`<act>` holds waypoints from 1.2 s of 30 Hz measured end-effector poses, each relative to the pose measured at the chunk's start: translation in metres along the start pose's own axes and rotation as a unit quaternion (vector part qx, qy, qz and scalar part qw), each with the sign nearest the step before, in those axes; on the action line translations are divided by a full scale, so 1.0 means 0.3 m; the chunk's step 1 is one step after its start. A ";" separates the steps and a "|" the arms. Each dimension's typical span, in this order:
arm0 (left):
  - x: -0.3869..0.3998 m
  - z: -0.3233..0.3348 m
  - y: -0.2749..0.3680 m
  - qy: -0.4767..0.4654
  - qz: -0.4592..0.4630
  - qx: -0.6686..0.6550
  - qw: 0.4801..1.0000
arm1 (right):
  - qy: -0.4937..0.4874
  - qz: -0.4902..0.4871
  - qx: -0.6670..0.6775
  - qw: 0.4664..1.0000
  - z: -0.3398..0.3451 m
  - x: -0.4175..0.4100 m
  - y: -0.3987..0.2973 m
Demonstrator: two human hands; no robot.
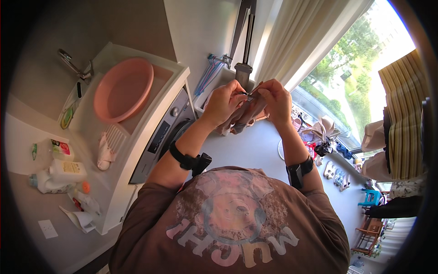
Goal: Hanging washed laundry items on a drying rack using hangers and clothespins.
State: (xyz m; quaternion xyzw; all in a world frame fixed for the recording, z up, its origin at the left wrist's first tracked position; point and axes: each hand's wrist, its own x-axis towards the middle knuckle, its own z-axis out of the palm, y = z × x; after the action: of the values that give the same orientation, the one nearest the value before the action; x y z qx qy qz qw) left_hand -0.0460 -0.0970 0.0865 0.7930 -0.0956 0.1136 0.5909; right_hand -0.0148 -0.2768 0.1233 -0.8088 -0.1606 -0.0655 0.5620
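Note:
In front of my chest, my left hand [224, 102] and my right hand [276, 99] pinch the top of a brown, thin garment [244, 113] between thumbs and fingers. Its lower part hangs down in bunched folds below my hands. Something small and dark shows at the left fingertips, too small to name. Just beyond my hands stands a grey upright post [243, 70]. Beside it, a white basin [221, 78] is partly hidden by my left hand, with pink and blue hangers [209, 75] hanging from its tap [224, 60].
At left, a pink plastic tub [119, 90] rests on a white laundry sink [184, 73] above a washing machine [160, 137]. Detergent bottles [66, 171] crowd the counter. To the right are a curtained window, shoes [330, 169], a blue stool [369, 197] and hanging striped cloth [405, 120].

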 end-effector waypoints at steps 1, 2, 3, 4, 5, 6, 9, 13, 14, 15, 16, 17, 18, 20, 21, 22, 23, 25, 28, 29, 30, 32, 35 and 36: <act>0.004 0.001 -0.001 0.000 0.000 -0.001 1.000 | -0.002 -0.008 0.016 1.000 -0.002 0.005 0.010; 0.007 0.003 -0.002 -0.005 0.000 -0.016 1.000 | -0.003 -0.015 0.032 0.999 -0.004 0.009 0.020; 0.011 0.003 -0.003 -0.010 -0.001 -0.031 0.999 | -0.003 -0.015 0.032 0.999 -0.004 0.012 0.030; 0.013 0.003 -0.003 -0.010 -0.001 -0.032 0.999 | -0.001 -0.007 0.043 0.999 -0.003 0.015 0.041; 0.015 0.003 -0.002 -0.013 0.005 -0.027 1.000 | 0.001 0.000 0.055 0.999 -0.003 0.017 0.049; 0.016 0.002 -0.002 -0.015 0.011 -0.023 1.000 | 0.000 0.000 0.054 0.999 -0.003 0.017 0.055; 0.024 0.001 -0.010 -0.023 0.022 0.002 0.999 | 0.013 -0.024 0.027 0.999 -0.002 0.017 0.075; 0.028 0.019 -0.025 -0.019 0.038 -0.023 0.999 | -0.009 0.005 0.071 0.997 -0.020 0.020 0.077; 0.027 0.020 -0.022 -0.022 0.022 -0.024 0.999 | -0.027 0.023 0.067 0.997 -0.028 0.021 0.067; 0.027 0.019 -0.016 -0.026 0.006 -0.024 0.999 | -0.026 0.024 0.068 0.997 -0.034 0.024 0.058; 0.028 0.020 -0.018 -0.026 0.006 -0.023 0.999 | -0.044 0.032 0.073 0.996 -0.039 0.029 0.050; 0.030 0.019 -0.024 -0.032 0.012 -0.016 0.999 | -0.062 0.040 0.077 0.994 -0.041 0.030 0.048; 0.034 0.019 -0.025 -0.039 0.018 -0.009 0.999 | -0.062 0.041 0.078 0.994 -0.041 0.029 0.050; 0.036 0.023 -0.025 -0.040 0.043 -0.009 0.998 | -0.103 -0.008 0.008 0.995 -0.036 0.024 0.054; 0.035 0.025 -0.021 -0.040 0.068 -0.011 0.997 | -0.103 -0.007 0.009 0.995 -0.035 0.022 0.056; 0.037 0.023 -0.018 -0.041 0.066 -0.010 0.997 | -0.121 0.027 -0.023 0.992 -0.033 0.021 0.058; 0.042 0.018 -0.015 -0.065 0.056 0.009 0.996 | -0.138 0.060 -0.054 0.987 -0.033 0.018 0.062; 0.047 0.012 -0.012 -0.090 0.045 0.030 0.994 | -0.110 0.038 -0.059 0.991 -0.030 0.018 0.080; 0.047 -0.005 -0.030 0.054 0.212 0.136 0.966 | -0.052 0.026 -0.061 0.996 -0.038 0.016 0.091; 0.042 -0.032 -0.071 0.127 0.177 0.129 0.967 | -0.023 0.037 -0.059 0.997 -0.044 0.014 0.094; 0.037 -0.057 -0.117 0.199 0.144 0.119 0.962 | -0.020 0.036 -0.058 0.997 -0.056 0.012 0.104; 0.012 -0.113 -0.236 0.291 0.051 0.022 0.955 | 0.038 0.050 -0.022 0.998 -0.082 0.008 0.144; -0.056 -0.168 -0.311 0.245 -0.154 -0.072 0.954 | 0.078 0.076 0.171 0.979 -0.104 -0.003 0.249; -0.066 -0.165 -0.301 0.243 -0.153 -0.071 0.955 | 0.081 0.076 0.173 0.979 -0.109 -0.010 0.258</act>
State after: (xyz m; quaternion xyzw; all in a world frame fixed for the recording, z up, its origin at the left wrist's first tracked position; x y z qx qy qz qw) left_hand -0.0425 -0.0237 0.0117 0.7024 0.1658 0.2041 0.6614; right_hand 0.0108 -0.3323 0.0654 -0.7015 -0.0620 -0.0591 0.7075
